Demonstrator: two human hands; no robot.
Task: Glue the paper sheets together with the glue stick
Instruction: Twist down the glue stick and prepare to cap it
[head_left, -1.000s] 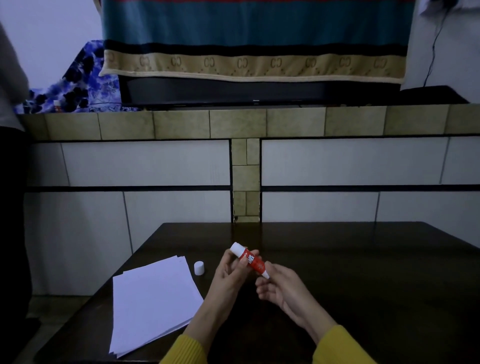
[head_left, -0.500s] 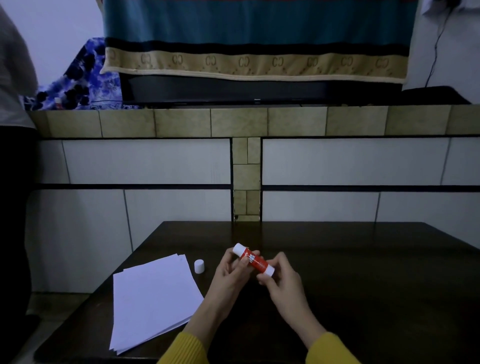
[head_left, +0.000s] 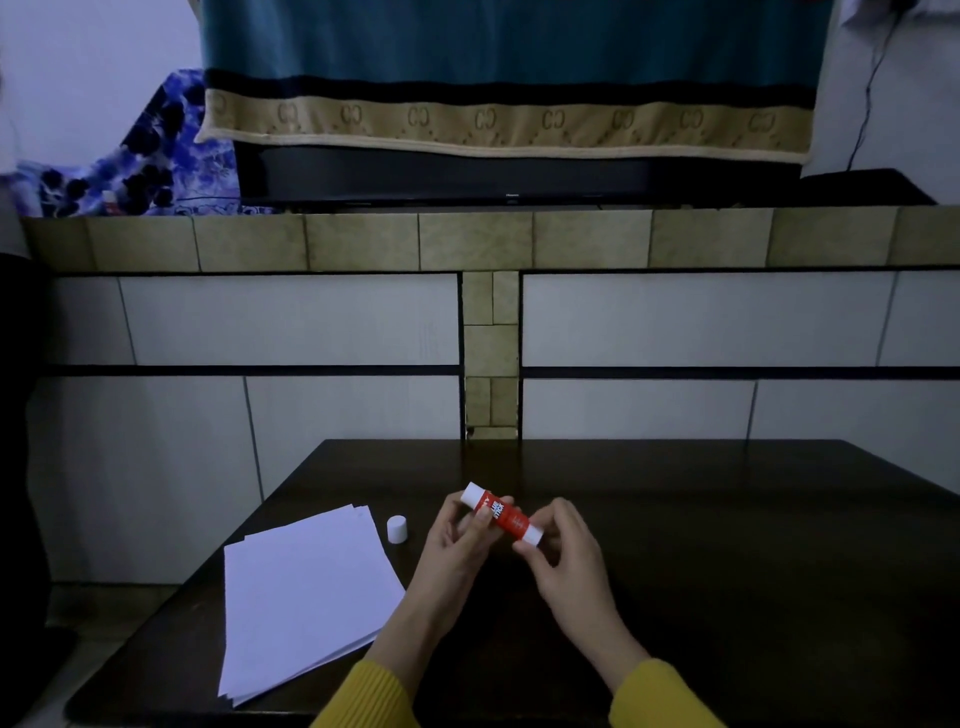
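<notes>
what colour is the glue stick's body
Red with white lettering and white ends, seen in the head view: the glue stick is held between the left hand and right hand.

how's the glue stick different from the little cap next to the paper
The glue stick is red with white ends; the cap is all white. The stick is long and tilted, held off the table in both hands; the cap is short and stands alone on the table beside the paper stack. Both are round.

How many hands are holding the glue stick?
2. The left hand grips the upper half of the glue stick, and the right hand pinches its lower white end. Both are raised above the table.
</notes>
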